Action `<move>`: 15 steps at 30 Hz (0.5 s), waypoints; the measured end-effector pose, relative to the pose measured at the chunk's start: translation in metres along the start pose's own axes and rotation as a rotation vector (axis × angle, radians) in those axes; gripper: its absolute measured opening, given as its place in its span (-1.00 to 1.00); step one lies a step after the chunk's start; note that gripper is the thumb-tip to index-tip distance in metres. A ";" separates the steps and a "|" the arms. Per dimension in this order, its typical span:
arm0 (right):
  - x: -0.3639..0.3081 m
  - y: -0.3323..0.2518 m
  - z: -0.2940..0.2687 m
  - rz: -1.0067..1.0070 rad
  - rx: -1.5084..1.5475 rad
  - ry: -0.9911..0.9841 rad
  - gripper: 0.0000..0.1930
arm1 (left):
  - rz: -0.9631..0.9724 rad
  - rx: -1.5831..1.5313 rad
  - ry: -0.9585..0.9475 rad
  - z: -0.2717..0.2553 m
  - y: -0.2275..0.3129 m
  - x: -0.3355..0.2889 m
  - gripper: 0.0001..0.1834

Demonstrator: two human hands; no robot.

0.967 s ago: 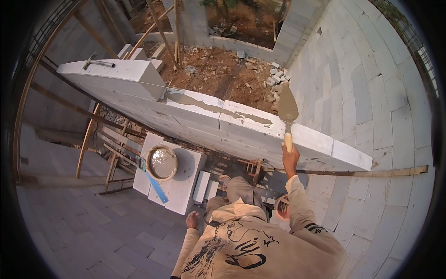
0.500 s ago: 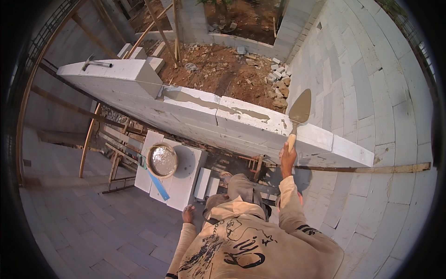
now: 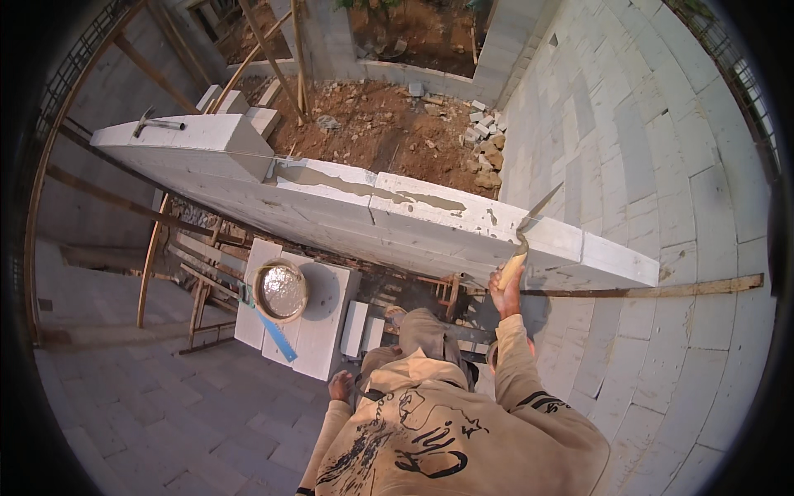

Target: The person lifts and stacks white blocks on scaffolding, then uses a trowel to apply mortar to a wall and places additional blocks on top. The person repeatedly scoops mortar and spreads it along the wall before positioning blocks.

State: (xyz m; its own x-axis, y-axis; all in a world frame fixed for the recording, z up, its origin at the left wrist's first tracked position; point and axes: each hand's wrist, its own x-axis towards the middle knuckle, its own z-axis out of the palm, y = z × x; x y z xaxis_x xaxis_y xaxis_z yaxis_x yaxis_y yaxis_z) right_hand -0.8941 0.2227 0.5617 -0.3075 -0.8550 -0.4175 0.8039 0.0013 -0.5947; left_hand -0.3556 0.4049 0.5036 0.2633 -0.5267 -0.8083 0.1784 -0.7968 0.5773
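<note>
The right hand (image 3: pixel 504 291) is sitting just right of the frame's centre, fingers wrapped tight around the wooden handle of a trowel (image 3: pixel 528 233). The trowel is angling up and to the right, its blade seen nearly edge-on over the top of the wall (image 3: pixel 430 227), whether touching it I cannot tell. The wall is running as a band of pale blocks from the upper left toward the right middle of the frame, and a streak of grey mortar (image 3: pixel 364 186) is lying along its top, left of the trowel.

The left hand (image 3: pixel 340 385) is hanging low, below centre, beside the printed tan hoodie (image 3: pixel 447 430); it is holding nothing, and whether its fingers are curled or loose I cannot tell.

Left of centre, a bucket (image 3: pixel 280 291) of wet mortar is standing on stacked white blocks (image 3: pixel 322 331), with a blue level (image 3: pixel 273 332) lying across them just under it. A hammer (image 3: pixel 155 123) is resting on the wall's far end at upper left. A wooden batten (image 3: pixel 653 290) is lying along the right side.
</note>
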 end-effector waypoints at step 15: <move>-0.060 0.000 0.059 -0.168 -0.814 0.184 -0.60 | -0.076 -0.052 0.023 -0.007 0.009 0.017 -0.66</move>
State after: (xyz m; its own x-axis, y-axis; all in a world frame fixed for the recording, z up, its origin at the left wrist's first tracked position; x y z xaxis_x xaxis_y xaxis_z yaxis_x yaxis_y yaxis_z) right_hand -0.8456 0.2432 0.6271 -0.5247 -0.7792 -0.3428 0.1448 0.3151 -0.9380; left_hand -0.3431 0.3905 0.4961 0.2683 -0.4583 -0.8474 0.2479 -0.8171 0.5204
